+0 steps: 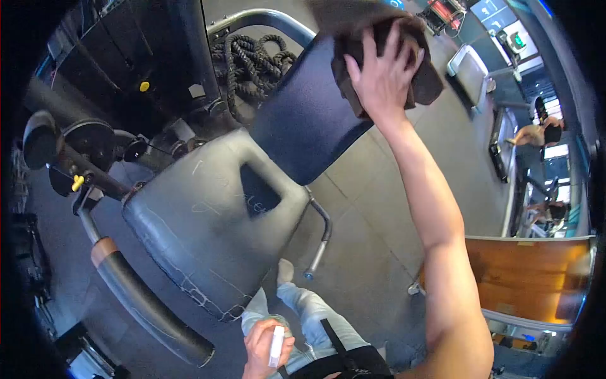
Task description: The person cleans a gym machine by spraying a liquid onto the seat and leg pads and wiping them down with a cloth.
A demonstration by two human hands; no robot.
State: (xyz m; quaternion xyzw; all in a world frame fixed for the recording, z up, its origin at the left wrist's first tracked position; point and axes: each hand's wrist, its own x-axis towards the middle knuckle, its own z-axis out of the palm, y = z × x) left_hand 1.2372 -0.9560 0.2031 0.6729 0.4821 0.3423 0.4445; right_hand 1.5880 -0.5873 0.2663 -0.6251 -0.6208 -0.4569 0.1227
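My right hand (386, 79) presses a dark brown cloth (429, 85) against the upper end of a black padded backrest (309, 114), its fingers spread and bent over the fabric. Low in the view, close to my body, my left hand (257, 346) is closed around what looks like a spray bottle with a white top (276, 346); most of it is hidden by the fingers. Between the hands is a worn grey-black seat pad (196, 208) with cracked edges and pale scratch marks. The backrest's top edge is hidden under the cloth.
A padded roller (154, 309) on a metal arm juts out at the left. A bent metal handle (320, 243) sticks out beside the seat. Coiled thick rope (246, 63) lies behind the backrest. An orange-brown panel (524, 278) stands at right, with people and gym machines farther off.
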